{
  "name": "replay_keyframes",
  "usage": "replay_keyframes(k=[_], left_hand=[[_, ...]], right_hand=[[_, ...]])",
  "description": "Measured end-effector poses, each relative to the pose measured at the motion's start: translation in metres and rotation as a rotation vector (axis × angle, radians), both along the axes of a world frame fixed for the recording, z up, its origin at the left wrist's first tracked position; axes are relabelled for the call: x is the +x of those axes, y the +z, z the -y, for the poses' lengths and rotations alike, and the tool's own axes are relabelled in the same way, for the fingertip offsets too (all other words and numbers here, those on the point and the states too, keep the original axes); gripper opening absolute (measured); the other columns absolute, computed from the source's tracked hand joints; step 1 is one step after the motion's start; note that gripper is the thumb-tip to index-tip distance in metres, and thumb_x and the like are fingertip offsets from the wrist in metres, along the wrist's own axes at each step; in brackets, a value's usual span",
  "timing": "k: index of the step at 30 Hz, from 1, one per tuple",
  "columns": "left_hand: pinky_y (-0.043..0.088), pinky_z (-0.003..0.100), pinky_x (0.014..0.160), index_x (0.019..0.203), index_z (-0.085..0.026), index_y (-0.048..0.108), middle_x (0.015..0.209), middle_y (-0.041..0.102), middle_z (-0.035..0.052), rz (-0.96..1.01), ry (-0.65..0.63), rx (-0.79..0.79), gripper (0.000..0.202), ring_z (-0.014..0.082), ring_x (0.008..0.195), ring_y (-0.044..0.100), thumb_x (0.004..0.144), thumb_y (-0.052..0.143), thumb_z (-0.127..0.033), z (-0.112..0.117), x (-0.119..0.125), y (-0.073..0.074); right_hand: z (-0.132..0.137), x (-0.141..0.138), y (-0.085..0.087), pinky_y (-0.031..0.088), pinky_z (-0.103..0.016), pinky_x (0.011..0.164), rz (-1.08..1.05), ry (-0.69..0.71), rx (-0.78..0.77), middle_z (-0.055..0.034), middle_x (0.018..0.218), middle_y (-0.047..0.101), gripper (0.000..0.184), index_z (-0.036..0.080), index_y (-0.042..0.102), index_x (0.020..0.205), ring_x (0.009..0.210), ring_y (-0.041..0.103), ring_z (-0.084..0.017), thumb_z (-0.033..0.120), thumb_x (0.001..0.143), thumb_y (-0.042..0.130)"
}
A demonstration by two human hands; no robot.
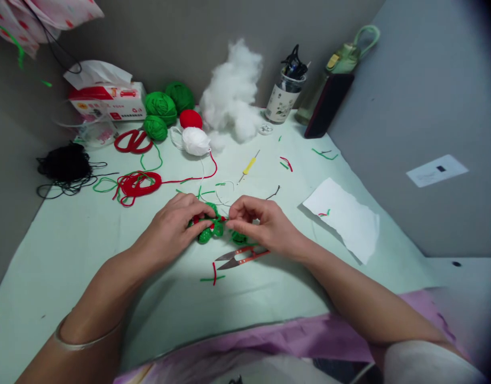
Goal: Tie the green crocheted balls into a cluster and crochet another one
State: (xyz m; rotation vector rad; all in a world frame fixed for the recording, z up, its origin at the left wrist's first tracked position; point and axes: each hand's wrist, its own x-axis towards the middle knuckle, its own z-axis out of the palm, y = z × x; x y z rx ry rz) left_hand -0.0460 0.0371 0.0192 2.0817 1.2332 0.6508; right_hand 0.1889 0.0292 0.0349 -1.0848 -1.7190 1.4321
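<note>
My left hand (176,223) is closed around a small green and red crocheted piece (210,228) at the middle of the pale green table (69,250). My right hand (260,224) pinches the same piece from the right, fingertips pressed together; whether it also holds a needle or thread I cannot tell. Red-handled thread snips (240,257) lie on the table just below my hands. A short red and green yarn scrap (213,274) lies in front of the snips.
At the back stand green yarn balls (161,109), a red ball (190,118), a white ball (196,141), white stuffing (231,93), red scissors (132,141), a tissue box (109,101), a pen jar (284,96) and a bottle (333,74). Black yarn (64,164) lies left, a yellow crochet hook (249,165) centre, white paper (343,216) right.
</note>
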Motion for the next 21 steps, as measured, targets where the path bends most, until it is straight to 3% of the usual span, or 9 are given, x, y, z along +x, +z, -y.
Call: replay_keyframes(k=[5,10,13,17,21], left_hand=[[0.041,0.037,0.077,0.079,-0.025,0.068,0.084,0.064,0.0048,0.054,0.051,-0.022,0.020,0.0263,0.086,0.056,0.093,0.060,-0.038,0.002,0.004,0.008],[0.041,0.032,0.068,0.083,-0.024,0.065,0.077,0.064,0.0013,0.296,0.182,-0.241,0.023,0.0207,0.072,0.056,0.096,0.061,-0.043,0.008,0.008,0.022],[0.040,0.030,0.064,0.082,-0.024,0.065,0.075,0.064,0.0010,0.455,0.211,-0.327,0.027,0.0180,0.066,0.052,0.097,0.062,-0.045,0.010,0.009,0.023],[0.048,0.031,0.070,0.084,-0.022,0.068,0.081,0.070,0.0038,0.662,0.169,-0.495,0.026,0.0202,0.076,0.062,0.096,0.065,-0.044,0.013,0.017,0.019],[0.054,0.030,0.075,0.088,-0.020,0.072,0.088,0.076,0.0057,0.893,0.164,-0.698,0.018,0.0199,0.081,0.070,0.092,0.072,-0.037,0.017,0.027,0.020]], right_hand=[[0.005,-0.002,-0.004,0.037,-0.023,0.057,0.129,0.080,0.035,0.0057,0.067,0.055,0.012,0.019,0.067,0.090,0.061,0.045,-0.008,0.029,0.092,0.071],[0.004,-0.003,-0.001,0.040,-0.023,0.059,0.044,-0.045,0.113,0.0047,0.069,0.058,0.012,0.019,0.066,0.087,0.062,0.050,-0.009,0.028,0.090,0.074],[0.006,-0.003,0.001,0.044,-0.024,0.061,-0.033,-0.120,0.216,0.0032,0.071,0.062,0.012,0.019,0.068,0.089,0.064,0.054,-0.010,0.029,0.088,0.077],[0.008,-0.004,0.002,0.047,-0.026,0.062,-0.067,-0.161,0.269,0.0020,0.073,0.066,0.011,0.020,0.071,0.093,0.063,0.056,-0.010,0.028,0.088,0.077],[0.005,-0.004,0.003,0.046,-0.026,0.060,-0.112,-0.191,0.169,0.0010,0.073,0.067,0.019,0.019,0.070,0.086,0.063,0.055,-0.010,0.036,0.087,0.079]])
